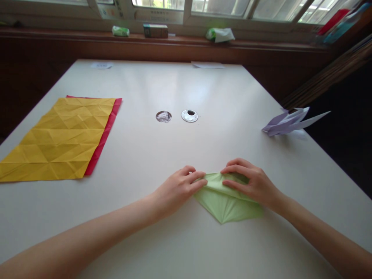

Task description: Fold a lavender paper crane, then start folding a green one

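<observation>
A light green sheet of folding paper (229,209) lies on the white table, folded into layers, with a point toward me and creases fanning out from it. My left hand (186,184) pinches its upper left corner between thumb and fingers. On the upper right part of the sheet rests my right hand (250,180), its thumb and fingers apart and touching the top layer near the upper edge. The paper's right side is partly hidden under that hand.
Creased yellow paper (58,139) overlaps a red sheet (101,151) at left. A purple folded paper figure (286,122) stands by the table's right edge. Two round holes (164,116) sit mid-table. Small packets (220,35) and a box (155,30) line the windowsill.
</observation>
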`<state>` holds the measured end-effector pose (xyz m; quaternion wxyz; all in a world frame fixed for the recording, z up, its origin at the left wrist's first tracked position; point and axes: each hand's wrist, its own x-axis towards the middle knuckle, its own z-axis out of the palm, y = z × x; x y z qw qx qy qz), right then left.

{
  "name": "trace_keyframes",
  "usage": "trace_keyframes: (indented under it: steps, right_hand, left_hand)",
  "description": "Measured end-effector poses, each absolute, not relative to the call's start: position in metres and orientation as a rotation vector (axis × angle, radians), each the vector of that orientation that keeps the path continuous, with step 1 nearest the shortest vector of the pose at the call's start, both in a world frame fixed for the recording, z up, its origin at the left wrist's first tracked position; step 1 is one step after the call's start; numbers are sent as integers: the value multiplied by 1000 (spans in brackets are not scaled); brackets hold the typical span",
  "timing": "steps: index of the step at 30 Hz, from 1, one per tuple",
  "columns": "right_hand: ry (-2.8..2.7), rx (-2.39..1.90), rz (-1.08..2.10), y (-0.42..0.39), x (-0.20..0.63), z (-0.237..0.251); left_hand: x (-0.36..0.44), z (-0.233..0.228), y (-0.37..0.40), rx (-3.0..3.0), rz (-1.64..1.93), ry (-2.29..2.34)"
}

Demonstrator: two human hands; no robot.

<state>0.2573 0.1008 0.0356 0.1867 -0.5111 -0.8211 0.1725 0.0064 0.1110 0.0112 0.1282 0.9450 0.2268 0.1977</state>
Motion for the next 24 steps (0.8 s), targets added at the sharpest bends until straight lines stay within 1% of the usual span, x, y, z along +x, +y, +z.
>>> trace_keyframes:
  steps: [5, 11, 14, 17, 19, 24]
  right_hand:
    - [-2300, -1433, 475, 103, 257, 41]
    - [-2331, -1395, 275, 88, 234, 50]
    - [-2516, -1340, 241, 69, 213, 43]
    - [-2676, -1309, 133, 52, 200, 29]
    - [-2705, -1316, 62, 46, 198, 20]
    - [-2728, -1393, 12, 41, 205, 13]
  left_hand:
    - [7, 15, 111, 2898, 556, 639]
    - [8, 16, 104, 3041, 441, 656]
    - [9, 17, 98, 3007, 399, 716]
    - [10, 18, 92, 2944, 363, 748]
    - [10, 18, 89, 2945, 340, 744]
    - [6, 18, 84, 2921, 239, 773]
